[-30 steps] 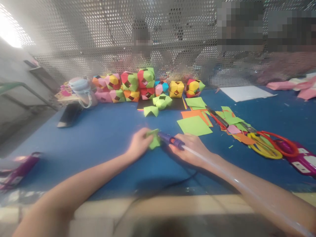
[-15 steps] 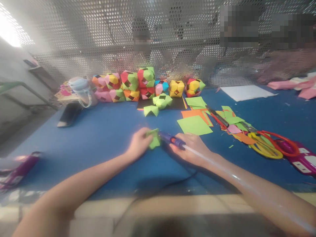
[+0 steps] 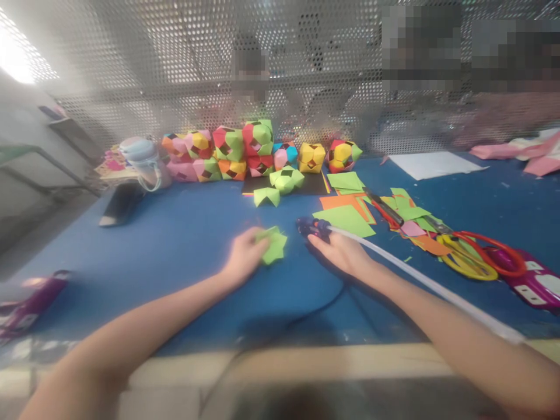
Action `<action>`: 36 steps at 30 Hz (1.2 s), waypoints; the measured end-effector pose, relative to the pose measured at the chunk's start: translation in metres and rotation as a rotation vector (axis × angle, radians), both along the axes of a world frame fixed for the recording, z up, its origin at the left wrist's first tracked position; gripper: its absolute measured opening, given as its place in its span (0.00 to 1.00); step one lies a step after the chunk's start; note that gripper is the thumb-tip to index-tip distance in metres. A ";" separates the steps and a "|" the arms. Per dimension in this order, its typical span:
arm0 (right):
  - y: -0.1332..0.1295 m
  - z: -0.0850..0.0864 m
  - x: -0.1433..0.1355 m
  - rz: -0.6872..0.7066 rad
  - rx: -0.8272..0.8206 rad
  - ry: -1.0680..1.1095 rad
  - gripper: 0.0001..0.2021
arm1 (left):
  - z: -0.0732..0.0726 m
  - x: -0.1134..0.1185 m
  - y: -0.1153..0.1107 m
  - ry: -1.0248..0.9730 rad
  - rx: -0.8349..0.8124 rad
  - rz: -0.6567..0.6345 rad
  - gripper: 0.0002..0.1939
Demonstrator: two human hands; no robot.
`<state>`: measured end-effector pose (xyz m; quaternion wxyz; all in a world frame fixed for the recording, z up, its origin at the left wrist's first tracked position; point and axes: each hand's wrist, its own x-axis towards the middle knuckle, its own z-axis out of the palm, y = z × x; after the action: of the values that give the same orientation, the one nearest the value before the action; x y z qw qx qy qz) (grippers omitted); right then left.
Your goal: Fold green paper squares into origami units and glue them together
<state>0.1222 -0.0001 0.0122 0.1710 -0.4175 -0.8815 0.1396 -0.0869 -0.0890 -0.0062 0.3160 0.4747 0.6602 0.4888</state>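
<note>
Left hand: your left hand (image 3: 245, 255) is pinching the green paper piece (image 3: 275, 245); your fingers cover its left side, so the folds there cannot be seen; the blur makes its pointed edges soft.
Right hand: your right hand (image 3: 343, 254) is closed around the purple glue gun (image 3: 312, 228); most of its handle is hidden by your grip, and its nozzle is hard to make out.
Between hands: they are apart from each other; the gun is near the paper piece but not touching it.
Glue stick: the long pale stick (image 3: 406, 268) goes out behind the gun, above your forearm.
Table: the piece is over the blue table (image 3: 196, 233), before two green folded units (image 3: 286, 179); whether it touches the surface, I cannot tell.
Right side: yellow scissors (image 3: 470, 265) overlap with red scissors (image 3: 511, 265); these partly cover a purple case (image 3: 540, 286), cut off by the edge.
</note>
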 end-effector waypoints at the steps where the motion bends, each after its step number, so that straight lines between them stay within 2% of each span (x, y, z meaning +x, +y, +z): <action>1: 0.001 0.001 0.000 -0.006 -0.002 -0.029 0.16 | 0.000 0.000 -0.001 -0.010 -0.005 -0.007 0.09; 4: 0.002 0.010 0.002 -0.002 0.036 -0.127 0.17 | 0.000 0.001 -0.003 -0.025 -0.018 -0.022 0.10; 9: 0.000 0.036 0.019 0.026 0.163 -0.358 0.18 | 0.000 0.003 -0.005 -0.076 -0.023 -0.035 0.10; 12: -0.007 0.046 0.028 0.033 0.123 -0.414 0.19 | 0.001 0.004 -0.006 -0.115 -0.036 -0.041 0.10; 14: -0.017 0.046 0.028 0.142 0.025 -0.289 0.17 | 0.002 0.006 -0.007 -0.126 -0.038 -0.047 0.10; 17: -0.033 0.037 0.017 0.287 -0.144 0.006 0.08 | 0.004 0.010 -0.010 -0.139 -0.042 -0.062 0.11; 19: -0.040 0.026 0.006 0.269 -0.216 0.151 0.05 | 0.006 0.015 -0.012 -0.153 -0.057 -0.081 0.11; 22: -0.043 0.012 -0.006 0.219 -0.315 0.366 0.06 | 0.008 0.021 -0.017 -0.156 -0.078 -0.131 0.10; 25: -0.043 0.006 -0.012 0.198 -0.424 0.530 0.05 | 0.010 0.027 -0.021 -0.167 -0.083 -0.179 0.10; 28: -0.043 0.007 -0.013 0.181 -0.451 0.580 0.03 | 0.011 0.032 -0.024 -0.193 -0.090 -0.204 0.11; 36: -0.046 0.008 -0.014 0.207 -0.380 0.560 0.02 | 0.015 0.034 -0.023 -0.131 -0.065 -0.198 0.11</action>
<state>0.1081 -0.0456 0.0201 0.3102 -0.2956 -0.7964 0.4267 -0.0527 -0.1124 0.0087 0.4205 0.4942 0.6034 0.4636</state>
